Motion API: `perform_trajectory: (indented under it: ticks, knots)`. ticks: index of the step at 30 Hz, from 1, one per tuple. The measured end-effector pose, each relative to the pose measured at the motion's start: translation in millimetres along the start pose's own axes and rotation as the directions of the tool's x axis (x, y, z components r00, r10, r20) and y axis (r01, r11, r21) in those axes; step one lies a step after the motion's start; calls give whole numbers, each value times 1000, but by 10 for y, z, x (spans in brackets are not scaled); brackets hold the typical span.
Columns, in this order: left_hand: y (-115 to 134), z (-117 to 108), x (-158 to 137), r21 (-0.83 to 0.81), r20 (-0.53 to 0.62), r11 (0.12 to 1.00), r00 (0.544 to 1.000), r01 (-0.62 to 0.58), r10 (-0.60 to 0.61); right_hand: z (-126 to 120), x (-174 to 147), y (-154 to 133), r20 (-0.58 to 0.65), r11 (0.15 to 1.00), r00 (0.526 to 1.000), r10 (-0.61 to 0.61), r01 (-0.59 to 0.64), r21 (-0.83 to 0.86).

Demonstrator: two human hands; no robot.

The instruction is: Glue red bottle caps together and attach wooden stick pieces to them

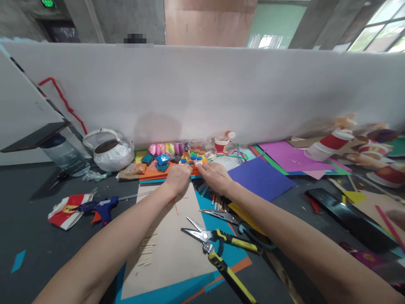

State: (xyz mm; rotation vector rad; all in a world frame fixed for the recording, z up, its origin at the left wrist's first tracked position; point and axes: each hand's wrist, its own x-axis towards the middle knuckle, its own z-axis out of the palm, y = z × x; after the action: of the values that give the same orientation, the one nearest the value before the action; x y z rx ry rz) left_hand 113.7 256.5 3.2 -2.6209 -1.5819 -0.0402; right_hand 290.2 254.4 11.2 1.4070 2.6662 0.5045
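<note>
Both my arms stretch forward over the work surface. My left hand is closed, its fingertips at the near edge of a small multicoloured object with blue, white and yellow parts. At the same object's right end, my right hand is closed too, fingers pinched together. What kind of object it is, I cannot make out. Under it lies orange sheet material, with packs of coloured clay to the left. Beneath my forearms is a beige sheet bearing a row of short sticks.
Yellow-black shears lie blades apart near pliers. At left are a blue glue gun, a flattened paper cup, a white basket and a water jar. Purple paper and a black phone-like slab lie rightward.
</note>
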Motion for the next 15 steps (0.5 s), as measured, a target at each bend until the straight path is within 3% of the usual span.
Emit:
perform_trajectory:
  ticks: [7, 15]
  knots:
    - [-13, 76, -16, 12, -26, 999, 999, -46, 46, 82, 34, -13, 57, 999, 998, -22, 25, -49]
    - [14, 182, -15, 1, -88, 1000, 996, -17, 17, 56, 56, -11, 50, 997, 998, -41, 45, -65]
